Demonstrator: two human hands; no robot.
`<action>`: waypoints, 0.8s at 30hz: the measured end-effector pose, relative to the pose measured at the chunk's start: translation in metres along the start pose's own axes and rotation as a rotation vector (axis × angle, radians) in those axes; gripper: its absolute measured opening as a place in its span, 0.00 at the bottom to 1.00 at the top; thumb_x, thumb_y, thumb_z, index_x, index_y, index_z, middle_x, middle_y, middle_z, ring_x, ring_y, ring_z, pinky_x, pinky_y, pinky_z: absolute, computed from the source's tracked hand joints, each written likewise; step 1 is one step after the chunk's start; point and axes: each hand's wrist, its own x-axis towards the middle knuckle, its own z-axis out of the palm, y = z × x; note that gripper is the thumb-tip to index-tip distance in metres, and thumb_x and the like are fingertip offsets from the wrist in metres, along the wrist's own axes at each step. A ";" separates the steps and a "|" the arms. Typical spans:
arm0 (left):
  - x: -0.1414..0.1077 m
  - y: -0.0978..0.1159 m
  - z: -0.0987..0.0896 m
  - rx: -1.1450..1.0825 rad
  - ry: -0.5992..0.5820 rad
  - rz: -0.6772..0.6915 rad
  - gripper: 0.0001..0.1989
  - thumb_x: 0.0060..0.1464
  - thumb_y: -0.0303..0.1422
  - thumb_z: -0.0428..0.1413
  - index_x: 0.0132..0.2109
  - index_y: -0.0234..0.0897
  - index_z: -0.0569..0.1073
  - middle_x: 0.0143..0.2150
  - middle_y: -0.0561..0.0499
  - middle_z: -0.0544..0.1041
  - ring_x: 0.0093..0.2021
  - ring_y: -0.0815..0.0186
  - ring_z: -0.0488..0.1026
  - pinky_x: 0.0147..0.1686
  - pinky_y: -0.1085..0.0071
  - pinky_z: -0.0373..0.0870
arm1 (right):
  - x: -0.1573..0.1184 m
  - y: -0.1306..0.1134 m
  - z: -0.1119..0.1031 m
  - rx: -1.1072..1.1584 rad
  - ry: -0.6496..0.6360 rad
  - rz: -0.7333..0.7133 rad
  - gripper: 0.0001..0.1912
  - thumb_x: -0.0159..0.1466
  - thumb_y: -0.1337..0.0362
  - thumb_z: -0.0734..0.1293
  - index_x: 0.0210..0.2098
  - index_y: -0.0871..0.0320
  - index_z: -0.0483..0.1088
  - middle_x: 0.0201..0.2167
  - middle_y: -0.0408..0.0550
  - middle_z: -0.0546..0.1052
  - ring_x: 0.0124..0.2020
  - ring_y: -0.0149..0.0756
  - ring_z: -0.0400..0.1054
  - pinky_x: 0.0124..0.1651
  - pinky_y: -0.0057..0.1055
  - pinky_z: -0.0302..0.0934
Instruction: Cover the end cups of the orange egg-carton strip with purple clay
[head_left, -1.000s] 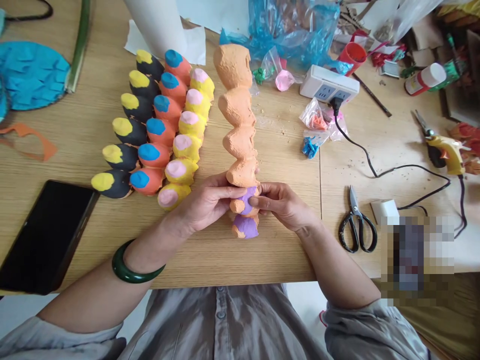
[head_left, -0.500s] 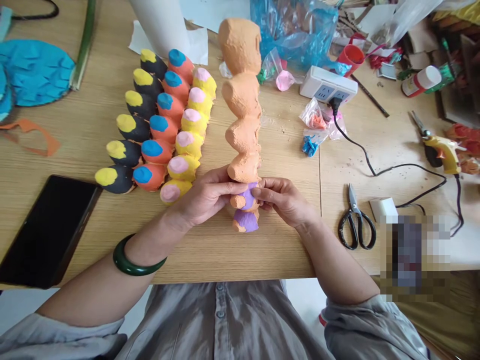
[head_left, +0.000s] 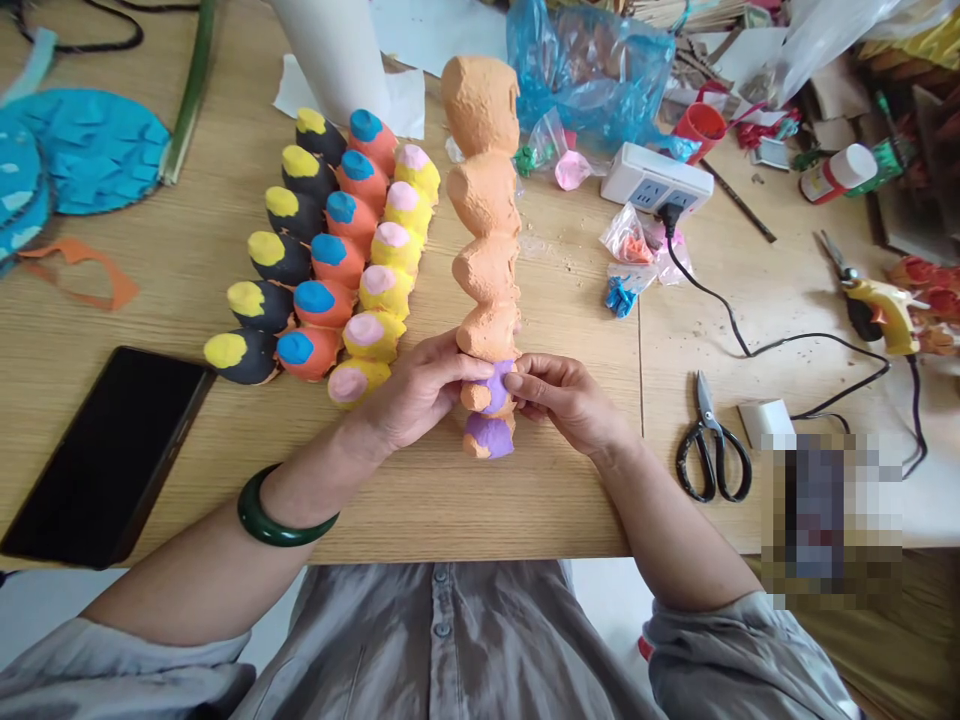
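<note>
An orange bumpy strip (head_left: 486, 200) stands lengthwise away from me, its near end between my hands. Purple clay (head_left: 491, 437) covers part of its two nearest bumps. My left hand (head_left: 424, 385) grips the strip from the left, thumb lying on the purple patch. From the right, my right hand (head_left: 559, 395) pinches the edge of the same patch with thumb and forefinger; its other fingers are curled and partly hidden. Left of the strip lie painted rows: yellow with pink tips (head_left: 386, 290), orange-red with blue tips (head_left: 322, 300), and black with yellow tips (head_left: 259, 305).
A black phone (head_left: 112, 455) lies at the left near the table edge. On the right are black-handled scissors (head_left: 712, 440), a power strip (head_left: 657, 180) with a cord, a yellow glue gun (head_left: 889, 310) and small clay bags (head_left: 630, 235). A white cylinder (head_left: 334, 60) stands behind the rows.
The view has shifted slightly, so the rows and the phone appear farther right. Both hands keep their hold on the strip, with little visible movement of the fingers.
</note>
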 end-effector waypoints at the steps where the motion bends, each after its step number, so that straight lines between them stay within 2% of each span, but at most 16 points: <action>1: 0.000 0.000 0.000 0.005 -0.011 -0.004 0.09 0.54 0.31 0.68 0.42 0.37 0.81 0.35 0.55 0.80 0.36 0.68 0.75 0.39 0.69 0.77 | 0.000 0.000 0.000 0.001 0.001 -0.004 0.25 0.55 0.45 0.82 0.28 0.58 0.74 0.24 0.37 0.70 0.24 0.24 0.55 0.26 0.28 0.44; 5: -0.001 0.001 0.000 0.042 -0.019 -0.041 0.14 0.51 0.30 0.69 0.45 0.38 0.79 0.35 0.56 0.78 0.35 0.69 0.75 0.39 0.69 0.76 | -0.001 0.001 0.001 0.009 0.013 0.003 0.24 0.55 0.46 0.83 0.27 0.58 0.73 0.24 0.37 0.69 0.24 0.24 0.55 0.27 0.28 0.44; 11: -0.003 0.003 0.000 0.062 -0.094 -0.067 0.11 0.49 0.28 0.69 0.35 0.37 0.74 0.28 0.57 0.70 0.28 0.73 0.66 0.31 0.75 0.67 | -0.001 0.003 0.004 0.034 0.028 0.019 0.23 0.53 0.49 0.84 0.26 0.59 0.74 0.24 0.38 0.70 0.24 0.24 0.55 0.27 0.28 0.44; 14: -0.004 0.002 0.002 0.054 -0.085 -0.060 0.11 0.49 0.26 0.68 0.36 0.38 0.73 0.28 0.58 0.69 0.27 0.74 0.63 0.30 0.75 0.66 | -0.001 0.003 0.005 0.024 0.038 0.017 0.23 0.53 0.50 0.84 0.26 0.59 0.74 0.24 0.39 0.71 0.25 0.25 0.56 0.27 0.28 0.44; 18: -0.004 0.005 0.002 0.061 -0.080 -0.052 0.10 0.51 0.27 0.67 0.38 0.39 0.73 0.31 0.57 0.71 0.30 0.71 0.66 0.34 0.72 0.69 | -0.001 0.000 0.003 0.043 0.034 0.006 0.23 0.54 0.49 0.84 0.26 0.58 0.73 0.23 0.38 0.69 0.24 0.24 0.54 0.27 0.28 0.44; 21: -0.002 0.008 0.000 0.001 -0.094 -0.041 0.08 0.53 0.33 0.67 0.39 0.39 0.77 0.35 0.54 0.75 0.36 0.66 0.72 0.40 0.68 0.73 | -0.001 -0.003 -0.001 0.073 0.021 -0.015 0.23 0.55 0.48 0.83 0.28 0.58 0.74 0.22 0.37 0.69 0.23 0.24 0.53 0.26 0.27 0.45; 24: -0.001 0.008 -0.003 -0.034 -0.125 -0.009 0.06 0.55 0.33 0.67 0.40 0.38 0.81 0.37 0.51 0.78 0.39 0.63 0.75 0.44 0.66 0.75 | -0.001 -0.003 -0.006 0.094 0.010 -0.024 0.20 0.56 0.49 0.82 0.28 0.57 0.75 0.22 0.37 0.69 0.22 0.24 0.53 0.26 0.27 0.47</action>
